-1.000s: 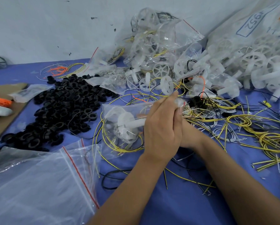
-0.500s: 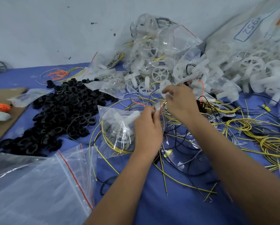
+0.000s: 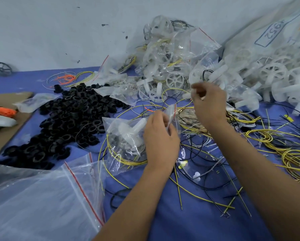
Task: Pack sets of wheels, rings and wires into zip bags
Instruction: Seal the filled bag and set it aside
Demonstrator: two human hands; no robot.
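Plastic zip bag (image 3: 126, 136): one, pinched by left hand (image 3: 160, 136) | right hand (image 3: 209, 103): fingers curled, blurred, grip unclear

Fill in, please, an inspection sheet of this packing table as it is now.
Surface: blue cloth, crowded.
Job's things: filled zip bag; black rings; white wheels; yellow wires.
Clutter: packed bags; empty zip bags; cardboard.
Grippers: left hand pinches the bag's mouth; right hand raised, fingers curled, contents unclear.
Cables: loose black wires.
Surroundings: white wall.
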